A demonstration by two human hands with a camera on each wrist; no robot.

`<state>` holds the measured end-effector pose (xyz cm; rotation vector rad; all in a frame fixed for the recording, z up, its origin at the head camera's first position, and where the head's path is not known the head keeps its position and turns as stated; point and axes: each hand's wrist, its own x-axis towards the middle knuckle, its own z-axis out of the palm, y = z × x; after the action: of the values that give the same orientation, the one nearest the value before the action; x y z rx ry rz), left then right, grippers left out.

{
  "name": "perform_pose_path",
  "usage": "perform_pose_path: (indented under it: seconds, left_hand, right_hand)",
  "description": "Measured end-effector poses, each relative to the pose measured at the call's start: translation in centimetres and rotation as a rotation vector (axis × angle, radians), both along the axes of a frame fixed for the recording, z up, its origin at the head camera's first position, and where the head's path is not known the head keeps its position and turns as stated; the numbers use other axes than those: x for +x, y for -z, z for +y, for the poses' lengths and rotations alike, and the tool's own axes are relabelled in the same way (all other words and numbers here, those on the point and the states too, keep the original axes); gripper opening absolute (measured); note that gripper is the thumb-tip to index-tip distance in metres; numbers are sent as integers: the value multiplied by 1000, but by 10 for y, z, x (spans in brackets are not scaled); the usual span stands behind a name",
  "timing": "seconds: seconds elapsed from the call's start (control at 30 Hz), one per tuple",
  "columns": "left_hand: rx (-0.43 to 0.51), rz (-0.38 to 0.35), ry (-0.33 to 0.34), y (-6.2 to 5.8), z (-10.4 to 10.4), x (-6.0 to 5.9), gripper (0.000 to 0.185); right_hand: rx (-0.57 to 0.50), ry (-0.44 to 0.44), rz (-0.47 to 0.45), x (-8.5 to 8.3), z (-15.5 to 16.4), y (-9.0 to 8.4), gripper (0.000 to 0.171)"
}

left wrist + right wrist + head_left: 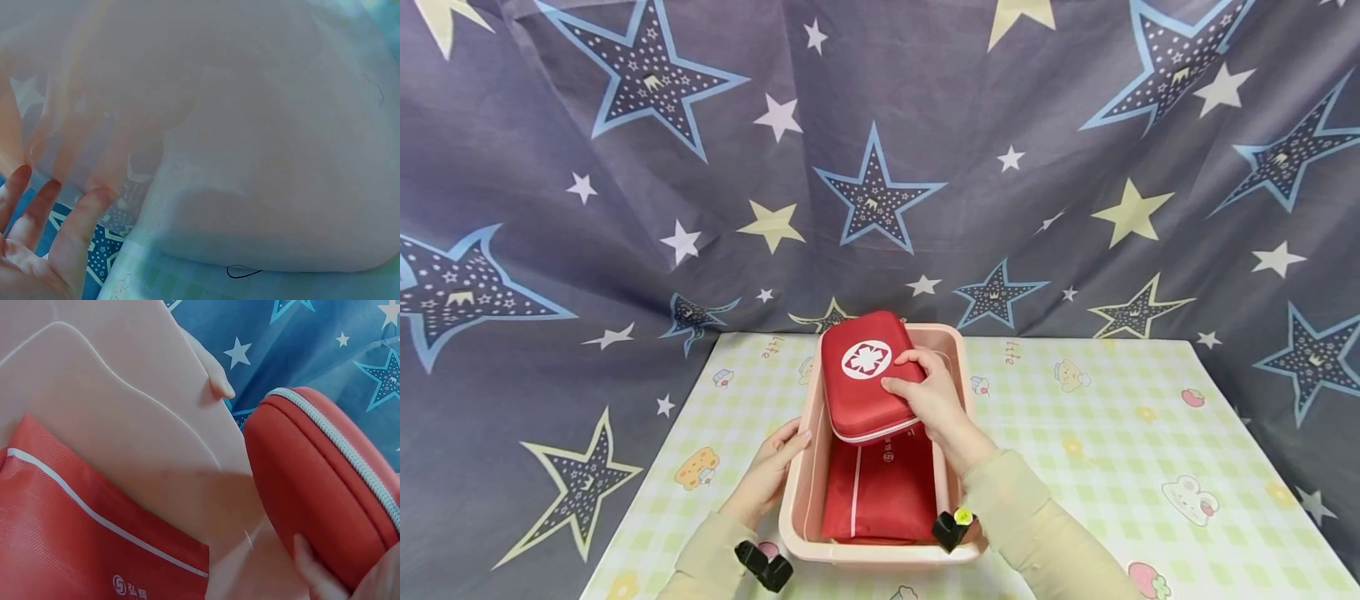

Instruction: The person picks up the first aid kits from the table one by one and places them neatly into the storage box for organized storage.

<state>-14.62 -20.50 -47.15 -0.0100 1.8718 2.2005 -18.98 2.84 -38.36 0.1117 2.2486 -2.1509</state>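
Observation:
A red zippered first-aid case [863, 392] with a white round emblem is tilted over the far part of a pink plastic bin [880, 552]. My right hand [936, 396] grips it by its right side, thumb on top, with fingertips showing beneath it in the right wrist view. Inside the bin lies a flat red pouch [887, 496] with a white zipper line and small white print, below the case. My left hand [771, 467] rests against the bin's left side, fingers fairly straight along the outer wall [262, 156] and the thumb at the rim.
The bin stands on a table [1090, 450] covered with a green-checked cloth printed with cartoon figures. Behind the table hangs a dark curtain [925, 100] patterned with stars. A black wrist mount [765, 567] sits on the left sleeve, another [951, 531] by the right.

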Motion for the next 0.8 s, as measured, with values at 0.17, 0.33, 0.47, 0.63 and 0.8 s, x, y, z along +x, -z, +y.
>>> perform_pose_path:
  seconds: [0.17,0.33,0.47,0.63,0.8]
  left_hand:
    - [3,-2,-35,1,0,0,43]
    - [9,-15,-42,3,0,-1,43]
    - [1,-1,-24,1,-1,-1,50]
    - [4,3,-12,-1,-2,0,52]
    - [-4,5,-26,0,1,0,45]
  right_hand:
    - [-11,-14,-35,0,-1,1,28]
    - [-23,-23,-71,0,0,1,28]
    - [-2,-74,-76,-1,3,-1,27]
    - [37,-177,-86,-4,8,1,33]
    - [64,-265,-114,-10,12,2,46]
